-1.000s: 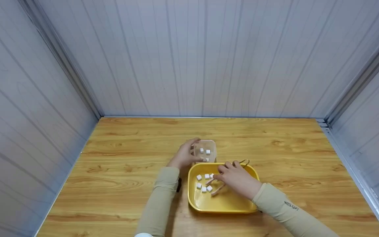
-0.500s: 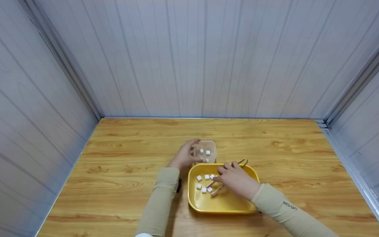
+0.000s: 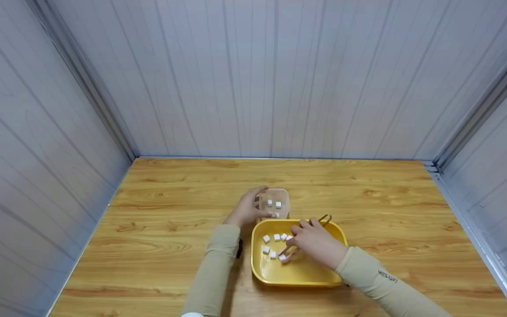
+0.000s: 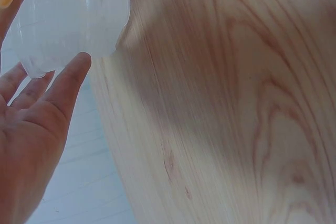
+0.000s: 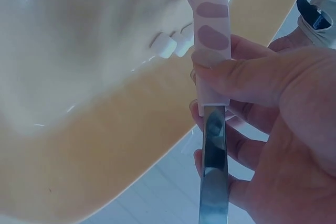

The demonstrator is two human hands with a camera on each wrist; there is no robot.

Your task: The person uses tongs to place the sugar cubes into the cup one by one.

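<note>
My right hand [image 3: 317,243] pinches a pair of tongs [image 5: 212,35], metal at the bend with pale pink, spotted tips, between thumb and fingers. In the head view the tong tips are down in a yellow basin [image 3: 297,281], around a white cube [image 3: 283,257]. Several other white cubes [image 3: 266,249] lie on the basin floor to the left of the tips. My left hand [image 3: 247,209] grips a small clear plastic box [image 3: 282,196] from its left side, thumb at the near edge and fingers at the far side. Several white cubes [image 3: 278,204] are inside that box.
The box stands right behind the basin's far rim, on a wood-grain table [image 3: 170,207]. Pale panel walls [image 3: 253,79] close off the back and both sides. A dark band [image 5: 313,14] shows on the left wrist in the right wrist view.
The tong tips have drawn together around one white cube, which has shifted slightly toward the near side. My left hand and the box have stayed in place.
</note>
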